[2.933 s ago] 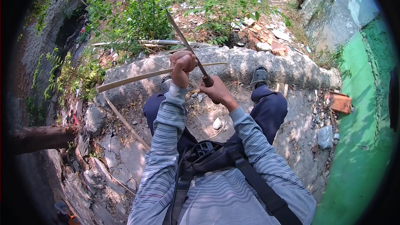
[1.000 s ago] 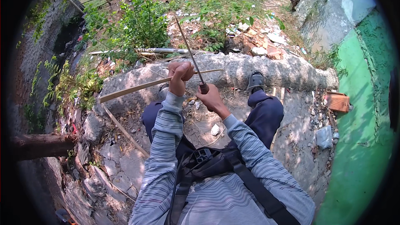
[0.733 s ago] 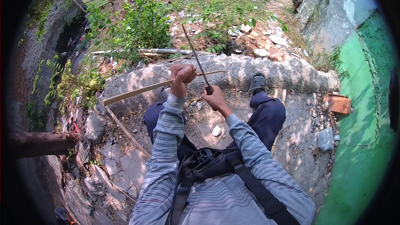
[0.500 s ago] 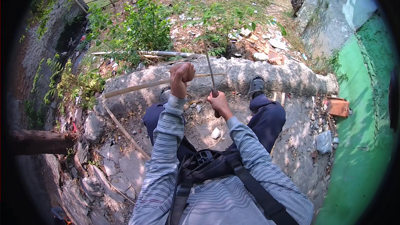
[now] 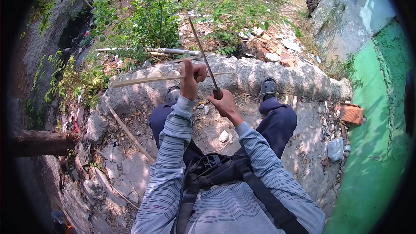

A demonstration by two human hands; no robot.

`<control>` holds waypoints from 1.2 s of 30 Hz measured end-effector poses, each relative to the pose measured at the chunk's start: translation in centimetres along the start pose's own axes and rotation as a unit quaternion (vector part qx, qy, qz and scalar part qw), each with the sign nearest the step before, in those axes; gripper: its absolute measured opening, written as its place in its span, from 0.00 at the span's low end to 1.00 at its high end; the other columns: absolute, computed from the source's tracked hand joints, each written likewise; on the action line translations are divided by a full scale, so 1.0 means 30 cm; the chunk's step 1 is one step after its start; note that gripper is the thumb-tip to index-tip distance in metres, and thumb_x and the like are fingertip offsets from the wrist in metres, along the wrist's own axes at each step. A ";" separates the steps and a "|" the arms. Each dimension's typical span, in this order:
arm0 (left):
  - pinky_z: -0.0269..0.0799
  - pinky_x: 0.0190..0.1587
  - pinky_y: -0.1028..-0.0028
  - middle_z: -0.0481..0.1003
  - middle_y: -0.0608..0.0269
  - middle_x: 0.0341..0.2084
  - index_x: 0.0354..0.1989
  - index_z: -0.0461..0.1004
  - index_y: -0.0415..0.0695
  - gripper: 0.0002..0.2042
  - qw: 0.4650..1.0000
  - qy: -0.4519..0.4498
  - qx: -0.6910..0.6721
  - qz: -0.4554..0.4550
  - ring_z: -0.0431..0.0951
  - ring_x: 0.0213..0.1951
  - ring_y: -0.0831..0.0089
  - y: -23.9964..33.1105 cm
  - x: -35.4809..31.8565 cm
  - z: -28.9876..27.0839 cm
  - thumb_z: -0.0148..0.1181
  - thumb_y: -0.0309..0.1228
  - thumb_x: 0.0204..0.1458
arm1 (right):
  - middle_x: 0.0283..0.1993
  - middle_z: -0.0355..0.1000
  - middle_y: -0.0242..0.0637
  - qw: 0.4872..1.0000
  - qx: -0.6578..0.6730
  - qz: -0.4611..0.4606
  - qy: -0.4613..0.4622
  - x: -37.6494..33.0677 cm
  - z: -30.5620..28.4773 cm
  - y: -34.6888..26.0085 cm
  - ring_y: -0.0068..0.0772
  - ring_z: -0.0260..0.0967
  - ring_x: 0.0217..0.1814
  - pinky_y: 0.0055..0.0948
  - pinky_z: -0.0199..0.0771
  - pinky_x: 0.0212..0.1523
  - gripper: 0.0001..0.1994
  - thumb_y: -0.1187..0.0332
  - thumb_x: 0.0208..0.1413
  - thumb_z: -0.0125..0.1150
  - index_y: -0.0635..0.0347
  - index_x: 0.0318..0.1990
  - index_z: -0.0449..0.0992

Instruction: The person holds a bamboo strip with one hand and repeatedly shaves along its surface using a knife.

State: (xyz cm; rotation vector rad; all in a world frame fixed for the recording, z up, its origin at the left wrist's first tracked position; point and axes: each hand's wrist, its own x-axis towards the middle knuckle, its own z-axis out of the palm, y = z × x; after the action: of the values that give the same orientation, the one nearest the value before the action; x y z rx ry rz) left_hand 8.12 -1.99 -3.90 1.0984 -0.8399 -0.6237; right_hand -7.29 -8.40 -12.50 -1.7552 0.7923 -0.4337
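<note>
At far left a log [image 5: 41, 142] lies on broken paving, with a loose stick [image 5: 129, 133] slanting across the stones to its right. A pale bamboo strip [image 5: 147, 79] runs level from the left across the low stone wall [image 5: 277, 76] to the left hand [image 5: 190, 78]. The fingers of that hand are clamped on the strip, thumb up; the hold appears meant to keep the strip steady and clear of the knees.

The right hand [image 5: 223, 104] sits just near and right of the left, fingers closed around the dark handle of a knife [image 5: 203, 58]. The blade rises far and left and crosses the strip just right of the left hand, probably so that the edge works away from the body. Both feet are braced against the wall, one shoe [image 5: 267, 87] at right.

Compared with half a second earlier, the blade has tilted from nearly upright to leaning left, and the right hand has moved closer to the left. The strip remains level.
</note>
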 end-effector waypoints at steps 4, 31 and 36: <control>0.41 0.24 0.72 0.48 0.73 0.11 0.11 0.51 0.45 0.40 0.999 -0.029 0.021 0.025 0.48 0.17 0.78 0.012 -0.001 0.024 0.22 0.67 0.65 | 0.21 0.69 0.31 0.998 0.038 -0.027 -0.035 0.030 -0.012 0.002 0.24 0.65 0.24 0.31 0.67 0.29 0.14 0.62 0.47 0.67 0.64 0.24 0.73; 0.38 0.21 0.72 0.46 0.74 0.11 0.12 0.48 0.47 0.36 0.998 -0.024 -0.046 0.022 0.45 0.16 0.79 -0.011 -0.001 0.004 0.31 0.60 0.69 | 0.18 0.66 0.29 0.998 0.040 -0.007 -0.044 0.032 -0.013 0.013 0.21 0.61 0.22 0.30 0.65 0.27 0.13 0.65 0.46 0.67 0.62 0.22 0.70; 0.37 0.21 0.71 0.45 0.73 0.11 0.12 0.48 0.48 0.34 0.997 -0.056 -0.035 0.034 0.43 0.15 0.79 0.014 -0.007 0.023 0.33 0.57 0.70 | 0.19 0.67 0.29 0.998 0.051 -0.007 -0.043 0.053 -0.024 0.045 0.20 0.62 0.23 0.29 0.65 0.27 0.13 0.65 0.45 0.67 0.61 0.22 0.70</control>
State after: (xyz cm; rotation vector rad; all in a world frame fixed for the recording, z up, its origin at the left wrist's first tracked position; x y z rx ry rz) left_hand 7.44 -2.04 -3.42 0.9749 -0.9414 -0.6575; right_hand -7.02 -10.26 -13.69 -1.6749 0.6849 -0.3987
